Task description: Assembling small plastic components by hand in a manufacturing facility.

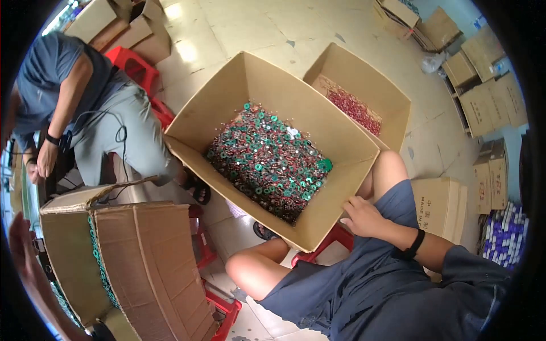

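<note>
A large open cardboard box [267,77] stands tilted in front of my knees. Inside lies a heap of small parts [267,159]: green rings and discs mixed with many reddish and silvery bits. My right hand [363,217] is at the box's near right edge, its fingers bent over the rim. Far to the left, my left hand [21,244] is raised at the picture's rim with its fingers stretched out, and nothing shows in it. Beside it stands a second cardboard box [151,256] with green pieces showing along a gap in it.
Behind the large box is another carton [392,105] holding red pieces. A co-worker [74,108] sits at the left with a dark cable near the knee. Red stools [133,65] stand about. Stacked cartons [489,105] and purple-and-white packs [505,236] line the right wall.
</note>
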Tool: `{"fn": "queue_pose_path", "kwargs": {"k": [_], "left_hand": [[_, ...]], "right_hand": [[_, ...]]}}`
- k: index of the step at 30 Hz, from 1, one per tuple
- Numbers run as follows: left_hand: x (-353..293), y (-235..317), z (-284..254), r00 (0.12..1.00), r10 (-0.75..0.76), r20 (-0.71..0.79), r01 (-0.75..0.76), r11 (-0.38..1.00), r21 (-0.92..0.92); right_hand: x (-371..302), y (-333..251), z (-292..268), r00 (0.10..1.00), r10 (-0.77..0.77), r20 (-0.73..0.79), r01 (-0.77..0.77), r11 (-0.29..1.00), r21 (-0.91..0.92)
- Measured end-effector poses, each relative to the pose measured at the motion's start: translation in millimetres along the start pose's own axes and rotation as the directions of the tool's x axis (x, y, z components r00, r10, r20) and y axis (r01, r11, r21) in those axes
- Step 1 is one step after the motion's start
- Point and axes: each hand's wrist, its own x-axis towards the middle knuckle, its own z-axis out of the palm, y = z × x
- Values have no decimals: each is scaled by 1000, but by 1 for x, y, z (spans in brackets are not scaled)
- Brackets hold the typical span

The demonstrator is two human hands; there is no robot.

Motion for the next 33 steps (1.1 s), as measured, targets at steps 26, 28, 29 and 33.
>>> {"fn": "queue_pose_path", "kwargs": {"k": [26, 28, 29, 33], "left_hand": [[-182, 273, -96, 745, -576, 337, 80, 578, 812], [-191, 275, -110, 724, -617, 309, 121, 555, 823], [-195, 279, -110, 732, -572, 370, 74, 607, 792], [-226, 311, -62, 761, -406, 506, 133, 860, 492]], "right_hand": [[-1, 48, 4, 990, -105, 93, 66, 935, 349], [-13, 54, -9, 995, -62, 82, 32, 945, 326], [-19, 53, -15, 997, -58, 53, 39, 954, 296], [-16, 35, -13, 985, -169, -33, 172, 956, 237]]}}
